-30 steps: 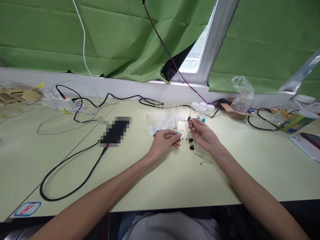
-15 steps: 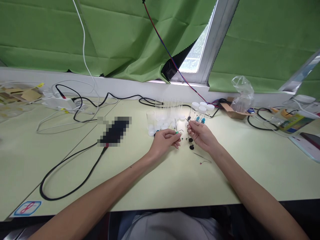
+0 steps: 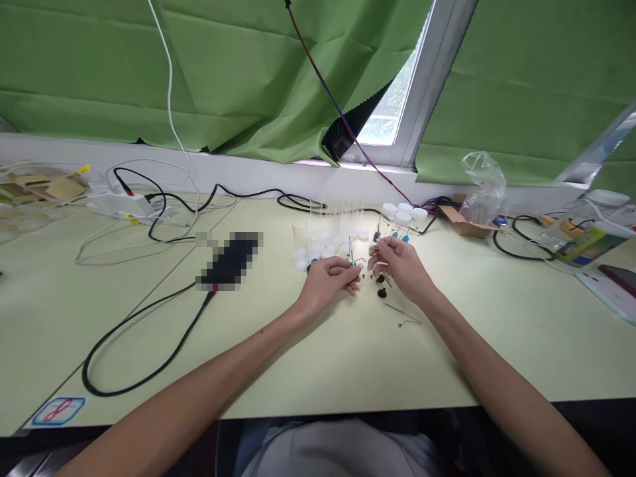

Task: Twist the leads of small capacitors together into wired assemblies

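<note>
My left hand [image 3: 328,281] is closed in a pinch around a small green part [image 3: 353,264] with a thin metal pin standing up from it. A bent thin wire sticks out beside the pin. Close by on the right, my right hand [image 3: 397,262] is loosely curled; what its fingertips hold, if anything, is too small to make out. A thin dark rod [image 3: 388,282] shows just below its fingers. A black knob-like part [image 3: 381,293] lies on the table beneath that hand, with a second dark piece partly covered above it. Nearer me lie thin metal pieces [image 3: 402,313].
Clear tubes with white bases [image 3: 301,245] stand behind my left hand. White-capped tubes [image 3: 419,214] with blue and dark parts stand behind my right. A pixelated dark device [image 3: 231,258] with a black cable is at left. An open cardboard box [image 3: 464,222] sits back right.
My right hand's fingers have loosened from a tight pinch and dropped slightly, uncovering the thin dark rod. My left hand keeps the green part in nearly the same place.
</note>
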Motion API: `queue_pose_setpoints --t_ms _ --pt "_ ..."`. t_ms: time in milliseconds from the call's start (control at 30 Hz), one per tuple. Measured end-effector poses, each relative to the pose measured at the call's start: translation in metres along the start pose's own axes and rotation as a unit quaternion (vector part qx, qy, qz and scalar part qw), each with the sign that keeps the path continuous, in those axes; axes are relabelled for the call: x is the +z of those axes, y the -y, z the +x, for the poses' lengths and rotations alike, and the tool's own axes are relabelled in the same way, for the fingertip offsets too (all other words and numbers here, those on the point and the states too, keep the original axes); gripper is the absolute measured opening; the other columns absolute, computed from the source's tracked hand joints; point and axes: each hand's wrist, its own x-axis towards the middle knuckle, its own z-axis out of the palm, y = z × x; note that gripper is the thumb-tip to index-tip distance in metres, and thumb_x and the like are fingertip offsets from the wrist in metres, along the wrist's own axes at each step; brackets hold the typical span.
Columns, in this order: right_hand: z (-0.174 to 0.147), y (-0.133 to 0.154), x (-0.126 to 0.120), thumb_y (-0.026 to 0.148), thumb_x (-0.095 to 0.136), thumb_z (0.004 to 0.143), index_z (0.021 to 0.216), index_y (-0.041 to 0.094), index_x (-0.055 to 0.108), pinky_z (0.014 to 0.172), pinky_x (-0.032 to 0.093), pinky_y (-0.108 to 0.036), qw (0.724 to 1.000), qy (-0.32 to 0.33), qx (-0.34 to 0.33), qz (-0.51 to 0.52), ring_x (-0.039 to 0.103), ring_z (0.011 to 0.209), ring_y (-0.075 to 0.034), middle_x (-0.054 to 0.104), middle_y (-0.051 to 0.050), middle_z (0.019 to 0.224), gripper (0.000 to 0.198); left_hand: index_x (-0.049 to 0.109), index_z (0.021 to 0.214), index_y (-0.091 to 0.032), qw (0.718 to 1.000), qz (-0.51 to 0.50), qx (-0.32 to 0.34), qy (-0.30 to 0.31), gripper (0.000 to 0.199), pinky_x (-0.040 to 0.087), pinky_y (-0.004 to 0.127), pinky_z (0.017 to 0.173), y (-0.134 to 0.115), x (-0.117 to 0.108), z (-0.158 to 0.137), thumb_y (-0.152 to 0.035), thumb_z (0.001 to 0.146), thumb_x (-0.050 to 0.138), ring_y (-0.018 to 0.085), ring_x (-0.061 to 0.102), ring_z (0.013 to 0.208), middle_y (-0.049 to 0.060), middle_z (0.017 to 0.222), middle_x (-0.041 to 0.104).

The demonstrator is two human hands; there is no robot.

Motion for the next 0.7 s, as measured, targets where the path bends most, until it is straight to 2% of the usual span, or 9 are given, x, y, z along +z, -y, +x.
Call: queue_pose_setpoints --t_ms 267,367,500,700 --pt "-0.0005 0.0019 -0.0006 0.054 0.067 0.083 0.082 0.019 0.053 0.052 0.055 -0.027 0.995 -0.003 -0.055 -0.083 0.066 0.076 -0.015 0.058 -0.004 0.097 0.038 0.065 0.080 -0.013 1.000 0.008 0.001 0.003 0.035 0.053 0.032 0.065 -0.0006 -0.0006 -0.0005 -0.045 0.074 0.078 0.015 0.063 0.061 0.007 0.075 0.069" --pt "-0.0006 0.0018 -0.0013 0.051 0.068 0.084 0.081 0.020 0.052 0.049 0.051 -0.025 0.994 0.001 -0.067 -0.086 0.064 0.066 -0.013 0.060 -0.002 0.087 0.035 0.065 0.079 -0.013 1.000 0.007 0.000 0.003 0.034 0.053 0.032 0.065 -0.0011 -0.0006 -0.0007 -0.044 0.075 0.077 0.015 0.063 0.061 0.007 0.075 0.069" --pt "-0.0005 0.0018 -0.0020 0.051 0.067 0.085 0.077 0.020 0.052 0.041 0.040 -0.023 0.993 -0.008 -0.072 -0.089 0.054 0.050 -0.009 0.057 0.001 0.070 0.035 0.065 0.079 -0.013 1.000 0.005 0.002 0.006 0.034 0.053 0.032 0.064 -0.0003 -0.0011 -0.0003 -0.045 0.075 0.077 0.015 0.063 0.061 0.007 0.075 0.070" --pt "-0.0022 0.0047 -0.0024 0.046 0.072 0.083 0.073 0.018 0.057 0.042 0.034 -0.022 0.993 -0.026 -0.064 -0.097 0.046 0.047 -0.007 0.053 0.003 0.061 0.033 0.066 0.079 -0.013 1.000 0.003 0.003 0.002 0.035 0.053 0.031 0.063 -0.0007 -0.0006 -0.0007 -0.046 0.073 0.079 0.015 0.063 0.060 0.007 0.073 0.070"
